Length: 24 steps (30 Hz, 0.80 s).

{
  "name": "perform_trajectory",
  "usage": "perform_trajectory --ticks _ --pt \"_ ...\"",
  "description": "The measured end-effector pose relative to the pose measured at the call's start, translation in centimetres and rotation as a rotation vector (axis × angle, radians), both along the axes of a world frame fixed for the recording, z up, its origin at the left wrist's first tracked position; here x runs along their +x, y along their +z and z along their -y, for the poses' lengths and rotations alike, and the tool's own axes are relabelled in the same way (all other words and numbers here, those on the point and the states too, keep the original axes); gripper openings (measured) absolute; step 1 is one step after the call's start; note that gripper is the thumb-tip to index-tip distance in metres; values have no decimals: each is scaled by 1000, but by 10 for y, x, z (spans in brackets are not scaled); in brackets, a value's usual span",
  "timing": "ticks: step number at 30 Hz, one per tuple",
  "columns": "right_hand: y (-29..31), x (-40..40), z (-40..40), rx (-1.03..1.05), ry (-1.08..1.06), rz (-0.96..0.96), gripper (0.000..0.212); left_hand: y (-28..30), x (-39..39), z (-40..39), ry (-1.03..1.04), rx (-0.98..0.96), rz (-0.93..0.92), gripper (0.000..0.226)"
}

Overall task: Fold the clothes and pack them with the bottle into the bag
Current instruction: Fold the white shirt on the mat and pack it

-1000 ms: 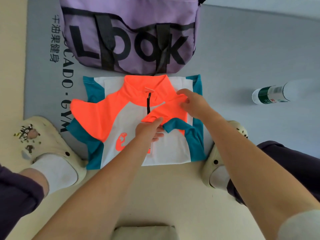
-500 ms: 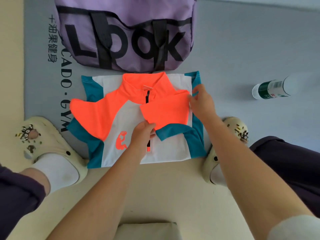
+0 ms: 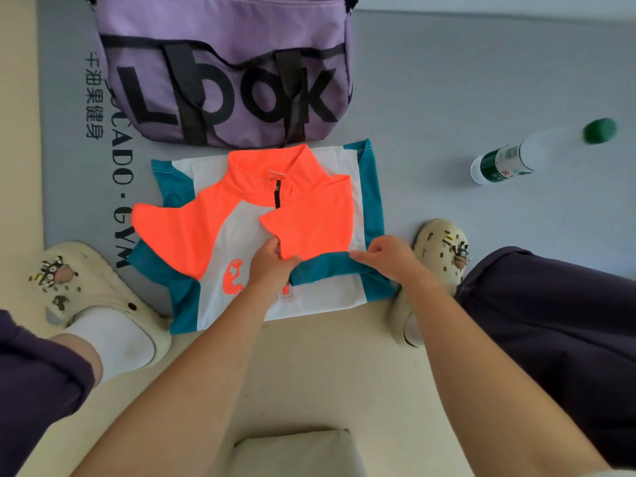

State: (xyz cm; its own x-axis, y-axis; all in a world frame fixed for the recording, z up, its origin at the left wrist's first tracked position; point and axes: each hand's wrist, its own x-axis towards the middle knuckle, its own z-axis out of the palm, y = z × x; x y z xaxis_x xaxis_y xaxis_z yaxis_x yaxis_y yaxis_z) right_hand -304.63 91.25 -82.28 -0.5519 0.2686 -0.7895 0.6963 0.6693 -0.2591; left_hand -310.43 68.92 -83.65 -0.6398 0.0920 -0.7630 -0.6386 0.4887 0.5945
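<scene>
From the head camera we see our left hand [image 3: 270,265] pinching the folded-in orange sleeve of the orange, white and teal zip-neck shirt [image 3: 241,232], which lies on the grey gym mat [image 3: 464,80] just below the purple mesh bag [image 3: 227,74]. Our right hand [image 3: 389,258] pinches the sleeve's teal cuff. The clear green-capped plastic bottle [image 3: 526,153] lies on the mat to the right, well apart.

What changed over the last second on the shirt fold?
The right hand slid from the shirt's shoulder area down toward the person along the right edge, now at the teal cuff of the folded-in sleeve. The left hand stayed on that sleeve's lower edge, fingers curled on it. Shirt, purple bag and bottle lie as before.
</scene>
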Motion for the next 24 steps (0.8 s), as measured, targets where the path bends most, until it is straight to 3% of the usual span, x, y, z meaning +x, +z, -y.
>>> perform_trajectory --ticks 3,9,12,14,17,24 --pt "-5 6 2 10 -272 -165 41 -1 1 5 -22 23 -10 33" --pt "-19 25 6 4 1 91 30 -6 0 5 33 2 13 28" --pt "-17 20 4 -21 40 168 50 -10 -4 3 35 -13 42 22" --pt "-14 11 4 34 -52 54 57 -11 -6 2 28 -22 59 22" --pt "-16 -4 10 82 -251 -132 49 -13 -6 2 24 -35 97 16" --pt "-32 0 20 38 -330 -184 37 -18 -8 7 104 14 129 13"
